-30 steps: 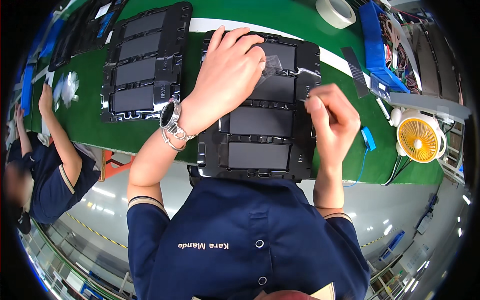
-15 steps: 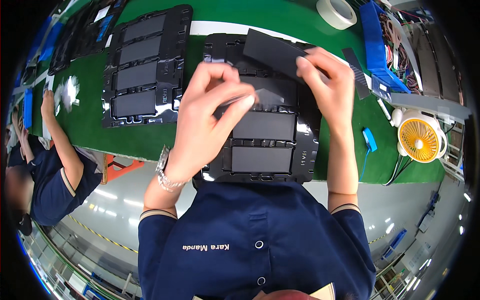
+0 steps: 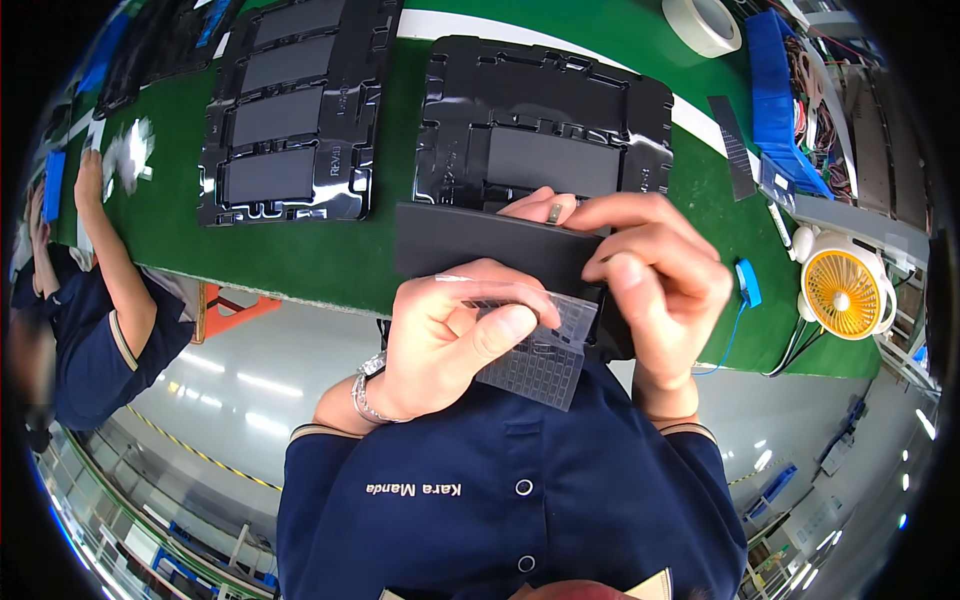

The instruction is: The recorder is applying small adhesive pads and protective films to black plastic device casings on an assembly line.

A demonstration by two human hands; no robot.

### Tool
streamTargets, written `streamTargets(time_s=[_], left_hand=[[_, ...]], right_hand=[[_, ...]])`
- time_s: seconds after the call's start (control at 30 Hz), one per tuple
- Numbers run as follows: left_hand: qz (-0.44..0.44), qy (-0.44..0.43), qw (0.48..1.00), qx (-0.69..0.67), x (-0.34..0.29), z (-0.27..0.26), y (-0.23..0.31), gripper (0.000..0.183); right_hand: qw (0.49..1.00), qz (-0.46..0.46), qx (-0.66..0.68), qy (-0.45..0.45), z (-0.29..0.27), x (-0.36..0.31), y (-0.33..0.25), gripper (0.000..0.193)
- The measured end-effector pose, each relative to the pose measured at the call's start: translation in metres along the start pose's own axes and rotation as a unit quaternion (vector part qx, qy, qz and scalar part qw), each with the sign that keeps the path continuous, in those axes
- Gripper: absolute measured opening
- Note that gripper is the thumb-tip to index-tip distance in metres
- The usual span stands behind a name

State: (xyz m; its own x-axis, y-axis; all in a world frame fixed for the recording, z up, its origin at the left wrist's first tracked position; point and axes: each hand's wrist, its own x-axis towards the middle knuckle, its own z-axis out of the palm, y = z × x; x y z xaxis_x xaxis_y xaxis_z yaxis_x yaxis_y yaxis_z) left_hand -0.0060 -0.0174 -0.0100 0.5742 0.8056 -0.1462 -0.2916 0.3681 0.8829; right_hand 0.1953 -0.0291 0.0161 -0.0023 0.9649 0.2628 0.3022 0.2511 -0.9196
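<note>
My right hand (image 3: 665,265) grips the right end of a thin dark grey rectangular panel (image 3: 470,240), held tilted above the near part of a black moulded tray (image 3: 440,125). My left hand (image 3: 450,335) is in front of the panel's lower edge, its thumb and fingers pinched on a clear plastic film (image 3: 540,370) with a grid pattern. The film hangs down in front of my shirt. Whether the film touches the panel, I cannot tell. A similar dark panel (image 3: 553,160) lies in a compartment of the tray. My hands and the held panel hide the tray's near part.
A second black tray (image 3: 355,130) with several dark panels is to the left. On the right are a tape roll (image 3: 703,27), a blue bin (image 3: 775,110) of cables and tools, a dark strip (image 3: 732,148) and a yellow-and-white fan (image 3: 845,290). A co-worker's arm (image 3: 115,250) reaches in at far left.
My right hand has brought the panel down toward me and turned it nearly level across the view. My left hand has moved lower with the film, whose grid now shows. The view has shifted slightly.
</note>
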Motion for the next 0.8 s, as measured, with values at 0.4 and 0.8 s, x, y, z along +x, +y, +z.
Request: streamTargets(time_s=[0.4, 0.8], left_hand=[[0.116, -0.028, 0.986, 0.116, 0.002, 0.003, -0.005, 0.009], [0.160, -0.021, 0.971, 0.176, 0.004, 0.001, -0.012, 0.012]], right_hand=[[0.997, 0.075, 0.012, -0.002, 0.008, -0.002, -0.006, 0.009], [0.995, 0.099, 0.003, -0.015, 0.007, -0.001, -0.009, 0.008]])
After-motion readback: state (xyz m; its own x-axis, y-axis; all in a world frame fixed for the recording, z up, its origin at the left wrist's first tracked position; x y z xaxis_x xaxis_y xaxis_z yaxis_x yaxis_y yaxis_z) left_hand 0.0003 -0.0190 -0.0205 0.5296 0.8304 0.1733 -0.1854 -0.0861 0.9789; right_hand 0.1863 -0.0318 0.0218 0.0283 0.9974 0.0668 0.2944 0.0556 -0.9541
